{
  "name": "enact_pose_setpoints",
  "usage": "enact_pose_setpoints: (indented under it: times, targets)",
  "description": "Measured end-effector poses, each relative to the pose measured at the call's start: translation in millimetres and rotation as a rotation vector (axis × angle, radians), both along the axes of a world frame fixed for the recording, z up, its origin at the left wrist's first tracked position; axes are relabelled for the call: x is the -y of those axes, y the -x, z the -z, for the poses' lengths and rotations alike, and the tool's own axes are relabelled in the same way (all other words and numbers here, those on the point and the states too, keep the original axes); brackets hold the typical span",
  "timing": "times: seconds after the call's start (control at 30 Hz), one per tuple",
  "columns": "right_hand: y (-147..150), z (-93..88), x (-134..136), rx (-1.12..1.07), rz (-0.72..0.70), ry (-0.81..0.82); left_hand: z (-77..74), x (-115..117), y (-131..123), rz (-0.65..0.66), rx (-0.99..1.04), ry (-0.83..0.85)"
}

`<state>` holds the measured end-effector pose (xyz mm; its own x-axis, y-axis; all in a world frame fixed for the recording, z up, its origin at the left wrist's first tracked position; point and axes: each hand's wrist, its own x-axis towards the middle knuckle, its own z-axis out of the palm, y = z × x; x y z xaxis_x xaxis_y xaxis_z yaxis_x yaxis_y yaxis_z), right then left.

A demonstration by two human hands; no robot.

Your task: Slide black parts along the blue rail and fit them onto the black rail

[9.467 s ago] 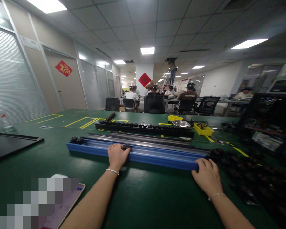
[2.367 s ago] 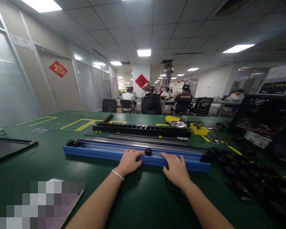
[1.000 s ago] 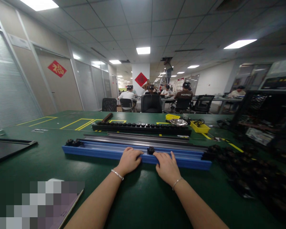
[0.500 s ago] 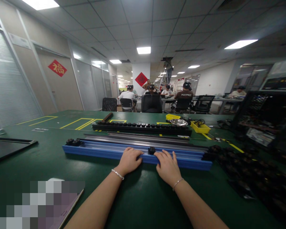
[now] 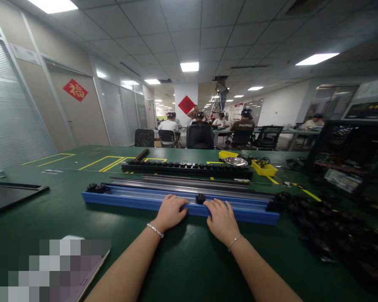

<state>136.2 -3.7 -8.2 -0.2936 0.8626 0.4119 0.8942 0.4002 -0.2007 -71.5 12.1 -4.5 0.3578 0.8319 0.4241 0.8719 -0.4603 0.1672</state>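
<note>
A long blue channel (image 5: 113, 204) lies crosswise on the green table, tilted slightly down to the right. A small black block (image 5: 200, 199) sits inside it near the middle, between my hands. My left hand (image 5: 172, 213) is closed over the near wall, left of the block, its fingertips reaching inside. My right hand (image 5: 222, 217) grips the same wall just right of the block, fingers over the edge and thumb in front. Its index fingertip is close to the block; contact cannot be made out. More black blocks (image 5: 96, 188) sit at the channel's left end.
Behind the channel lie metal strips (image 5: 182, 184) and a black rail (image 5: 189, 171) lined with small parts. Yellow bins (image 5: 264, 168) and a metal dish (image 5: 236, 161) stand farther back. Dark parts (image 5: 327, 222) are heaped at right. A black panel (image 5: 12, 197) lies at left.
My right hand's raised fingers have drawn closer together and lowered slightly. The left hand, block and blue channel keep their places.
</note>
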Motion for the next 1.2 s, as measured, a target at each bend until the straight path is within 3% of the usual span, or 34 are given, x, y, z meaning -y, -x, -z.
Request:
enact_pose_setpoints:
  times: [1.2]
  targets:
    - [-8.9,-0.1,-0.8,-0.002,0.027,-0.029,0.8,-0.4,0.9,0.007,0.019,-0.017]
